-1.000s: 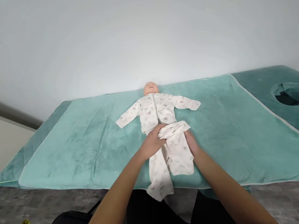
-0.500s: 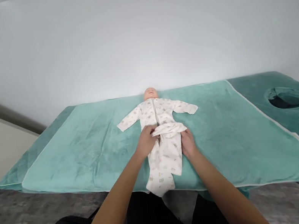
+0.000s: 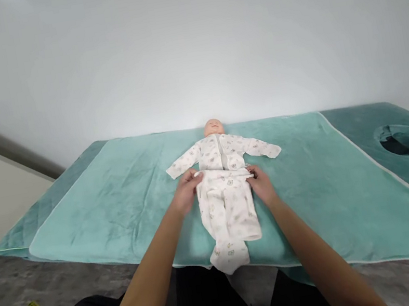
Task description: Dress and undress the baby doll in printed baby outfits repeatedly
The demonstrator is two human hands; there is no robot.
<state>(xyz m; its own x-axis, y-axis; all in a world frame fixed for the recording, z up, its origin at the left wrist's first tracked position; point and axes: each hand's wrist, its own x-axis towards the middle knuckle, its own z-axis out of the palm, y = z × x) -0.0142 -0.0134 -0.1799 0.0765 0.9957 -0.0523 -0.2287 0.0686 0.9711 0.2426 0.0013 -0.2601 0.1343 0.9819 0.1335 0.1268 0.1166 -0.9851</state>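
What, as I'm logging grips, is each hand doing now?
Left hand: closed, holding the white trousers at the waist.
Right hand: closed, holding their waist's other side.

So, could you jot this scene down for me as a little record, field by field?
Doll: lying face up, head toward the wall
Jacket: white, printed, sleeves spread wide
Trousers: white, printed, waistband near the jacket's hem, one leg reaching lower
Left hand: gripping one side of the waistband
Right hand: gripping the other side
Surface: light green blanket
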